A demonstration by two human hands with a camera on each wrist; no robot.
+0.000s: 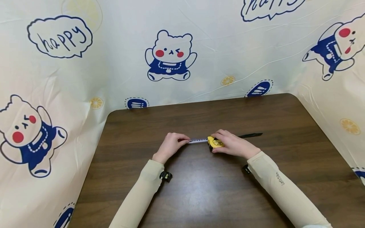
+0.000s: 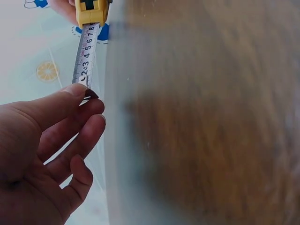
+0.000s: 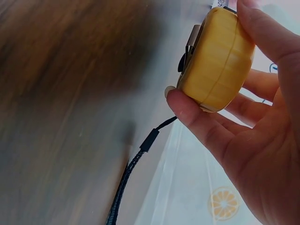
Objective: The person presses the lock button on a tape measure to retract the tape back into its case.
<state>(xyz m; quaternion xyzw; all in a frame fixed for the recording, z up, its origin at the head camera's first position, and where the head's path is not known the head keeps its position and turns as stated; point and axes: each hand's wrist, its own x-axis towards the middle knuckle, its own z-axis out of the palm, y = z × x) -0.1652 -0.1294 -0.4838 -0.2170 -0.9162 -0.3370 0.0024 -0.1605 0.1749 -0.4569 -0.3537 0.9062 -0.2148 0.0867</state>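
A yellow tape measure (image 1: 217, 142) is gripped in my right hand (image 1: 232, 144), thumb on one side of the case and fingers on the other. Its white blade (image 2: 86, 51) runs out to the left for a short length, with numbers up to about 8 showing in the left wrist view. My left hand (image 1: 171, 146) pinches the blade's end hook (image 2: 91, 94) between thumb and index finger, the other fingers loosely bent. From the case hangs a black wrist strap (image 3: 150, 139), which trails to the right over the table in the head view.
A dark brown wooden table (image 1: 159, 123) lies under both hands. Behind it and at both sides hangs a pale curtain (image 1: 119, 63) printed with bears, lemon slices and the word "happy". Small black cameras (image 1: 166, 176) sit on both wrists over beige sleeves.
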